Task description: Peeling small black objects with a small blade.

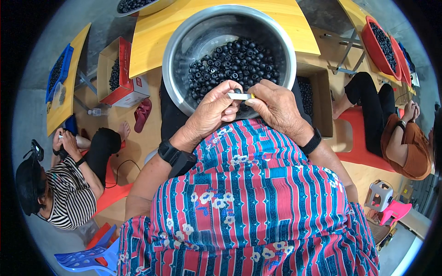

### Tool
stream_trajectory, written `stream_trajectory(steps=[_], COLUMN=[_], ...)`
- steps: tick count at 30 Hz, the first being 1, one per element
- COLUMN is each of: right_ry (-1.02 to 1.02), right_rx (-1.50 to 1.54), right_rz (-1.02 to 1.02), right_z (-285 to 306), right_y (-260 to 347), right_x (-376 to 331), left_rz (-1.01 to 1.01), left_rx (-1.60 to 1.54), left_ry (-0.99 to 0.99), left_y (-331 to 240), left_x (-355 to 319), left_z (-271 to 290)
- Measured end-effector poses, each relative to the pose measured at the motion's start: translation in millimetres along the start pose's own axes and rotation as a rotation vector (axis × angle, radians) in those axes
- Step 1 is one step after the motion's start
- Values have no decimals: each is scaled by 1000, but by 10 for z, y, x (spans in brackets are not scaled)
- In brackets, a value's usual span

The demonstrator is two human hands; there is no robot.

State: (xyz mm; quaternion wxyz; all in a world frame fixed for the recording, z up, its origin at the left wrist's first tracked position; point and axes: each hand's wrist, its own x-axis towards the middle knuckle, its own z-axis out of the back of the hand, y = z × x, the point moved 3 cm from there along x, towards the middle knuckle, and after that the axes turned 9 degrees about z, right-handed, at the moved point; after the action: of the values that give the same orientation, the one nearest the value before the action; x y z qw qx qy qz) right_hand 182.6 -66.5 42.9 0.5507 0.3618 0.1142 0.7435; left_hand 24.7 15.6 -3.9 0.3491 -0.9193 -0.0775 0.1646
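Over the near rim of a steel bowl (pixel 170 60), both of my hands meet. My left hand (pixel 214 103) is closed, with a small round black part (pixel 237 91) pinched at its fingertips. In the closed fingers of my right hand (pixel 276 101) is a small knife (pixel 238 96), with a pale flat blade and a bit of yellow at the grip. Its blade lies across the near side of the black part; whether it cuts in, I cannot tell. Below my fingers the bowl holds many loose black parts (pixel 235 62), round with a hole or dimple.
The bowl stands at the edge of a yellow table (pixel 149 46). A cardboard box (pixel 317 92) of black parts is at the right, a red-and-white box (pixel 122 76) at the left. Other people sit on both sides, near a blue tray (pixel 60 73) and a red basin (pixel 380 48).
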Motion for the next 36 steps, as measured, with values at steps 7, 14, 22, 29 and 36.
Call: stream_trajectory(steps=[7,14,22,29,36], right_ry=[5,-2,23,-83,-105], right_rx=[-10,-11,-17,63,241], right_rz=[-3,3,-47,-259,-249], right_z=[-9,-7,-7,-7,6], right_y=[-12,-11,-19,-213,-163], right_x=[-3,-3,5,-29,-20], left_rz=[3,-1,7,-18,-11], left_rx=[-10,-29,-45,148,33], left_ry=[14,28,64,107,18], left_y=[7,10,22,-5,-2], left_x=[1,3,29,-14,-22], left_z=[15,11,51,-79,-24])
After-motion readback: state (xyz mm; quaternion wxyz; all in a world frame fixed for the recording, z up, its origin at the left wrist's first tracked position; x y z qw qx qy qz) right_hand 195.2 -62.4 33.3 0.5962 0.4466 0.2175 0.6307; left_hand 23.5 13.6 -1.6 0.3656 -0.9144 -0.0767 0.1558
